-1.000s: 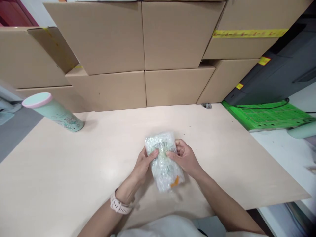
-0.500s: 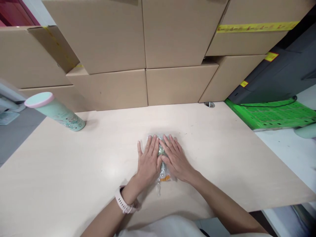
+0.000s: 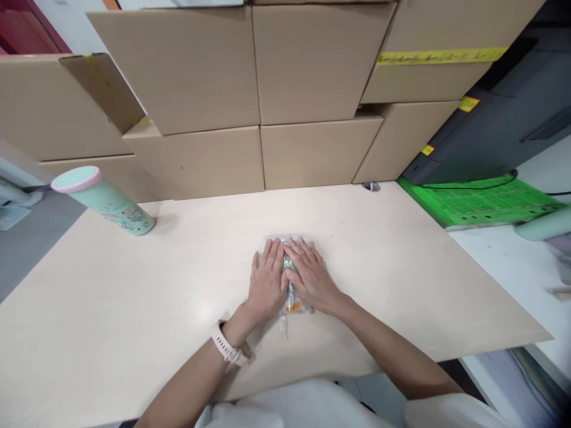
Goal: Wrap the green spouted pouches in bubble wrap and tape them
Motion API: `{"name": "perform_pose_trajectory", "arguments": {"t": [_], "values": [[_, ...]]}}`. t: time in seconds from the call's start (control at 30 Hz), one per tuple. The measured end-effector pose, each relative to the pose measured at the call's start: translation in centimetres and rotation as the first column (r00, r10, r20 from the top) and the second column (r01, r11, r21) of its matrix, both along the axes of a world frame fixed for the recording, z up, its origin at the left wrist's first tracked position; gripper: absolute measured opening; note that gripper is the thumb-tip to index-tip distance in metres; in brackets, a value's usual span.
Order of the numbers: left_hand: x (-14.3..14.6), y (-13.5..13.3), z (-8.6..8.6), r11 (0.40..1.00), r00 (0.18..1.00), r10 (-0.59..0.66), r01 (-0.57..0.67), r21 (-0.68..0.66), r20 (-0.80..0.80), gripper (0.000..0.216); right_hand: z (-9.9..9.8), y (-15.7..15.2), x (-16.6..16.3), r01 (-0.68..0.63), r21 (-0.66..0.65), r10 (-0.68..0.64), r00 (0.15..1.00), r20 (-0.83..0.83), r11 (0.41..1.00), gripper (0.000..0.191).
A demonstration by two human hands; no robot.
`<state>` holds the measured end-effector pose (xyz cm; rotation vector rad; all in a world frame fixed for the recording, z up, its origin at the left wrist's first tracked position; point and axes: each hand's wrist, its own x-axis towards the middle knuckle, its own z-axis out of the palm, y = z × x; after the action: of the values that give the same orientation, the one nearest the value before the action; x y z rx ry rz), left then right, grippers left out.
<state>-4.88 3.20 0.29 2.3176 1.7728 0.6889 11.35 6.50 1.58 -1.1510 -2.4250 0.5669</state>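
A clear plastic packet (image 3: 293, 300) lies flat on the pale wooden table (image 3: 178, 279), close to its front edge. Something green shows through its middle, and an orange patch marks its near end. My left hand (image 3: 267, 279) rests palm down over its left part, fingers stretched out. Over the right part lies my right hand (image 3: 312, 273), also flat with fingers extended. The thumbs nearly meet in the middle. Most of the packet is hidden under both hands, so I cannot make out what is inside. A pale pink watch band (image 3: 227, 345) circles my left wrist.
Stacked cardboard boxes (image 3: 200, 160) wall off the table's back. A mint tumbler with a pink rim (image 3: 107, 199) stands at the back left. To the right are a green plastic pallet (image 3: 482, 199), a dark grey case (image 3: 499, 119) and a cable hole (image 3: 371, 186).
My head view has shifted slightly, so the scene sits a little differently in the picture. Both hands stay flat on the packet, the left little finger drawn closer to the others.
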Motion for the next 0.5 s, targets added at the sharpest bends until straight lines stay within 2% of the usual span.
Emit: {"name": "perform_pose_trajectory", "arguments": {"t": [0.07, 0.13, 0.2, 0.23, 0.33, 0.4, 0.5], "values": [[-0.5, -0.1, 0.5, 0.999, 0.993, 0.014, -0.017, 0.028, 0.113, 0.056, 0.6, 0.3, 0.5, 0.034, -0.009, -0.035, 0.994, -0.108, 0.999, 0.051], [-1.2, -0.3, 1.3, 0.986, 0.962, 0.128, -0.150, 0.074, 0.241, 0.052, 1.2, 0.6, 1.3, 0.182, -0.025, -0.183, 0.955, -0.235, 0.983, 0.048], [-1.9, -0.7, 2.1, 0.948, 0.891, 0.288, -0.318, 0.030, 0.352, 0.048, 1.9, 0.6, 1.8, 0.337, -0.117, -0.357, 0.895, -0.267, 0.934, 0.050], [-2.1, -1.0, 2.4, 0.933, 0.855, 0.343, -0.358, -0.036, 0.390, 0.048, 2.2, 0.5, 2.0, 0.366, -0.181, -0.402, 0.886, -0.231, 0.913, 0.053], [-2.0, -1.7, 2.8, 0.933, 0.825, 0.358, -0.292, -0.211, 0.438, 0.050, 2.7, 0.1, 1.7, 0.329, -0.291, -0.371, 0.924, -0.099, 0.898, 0.064], [-1.5, -2.1, 2.6, 0.950, 0.843, 0.307, -0.241, -0.199, 0.442, 0.050, 2.7, -0.2, 1.3, 0.302, -0.263, -0.334, 0.939, -0.087, 0.916, 0.068], [-0.9, -2.4, 2.2, 0.963, 0.848, 0.268, -0.229, -0.140, 0.457, 0.048, 2.7, -0.3, 1.2, 0.284, -0.225, -0.315, 0.942, -0.115, 0.932, 0.058]]}}
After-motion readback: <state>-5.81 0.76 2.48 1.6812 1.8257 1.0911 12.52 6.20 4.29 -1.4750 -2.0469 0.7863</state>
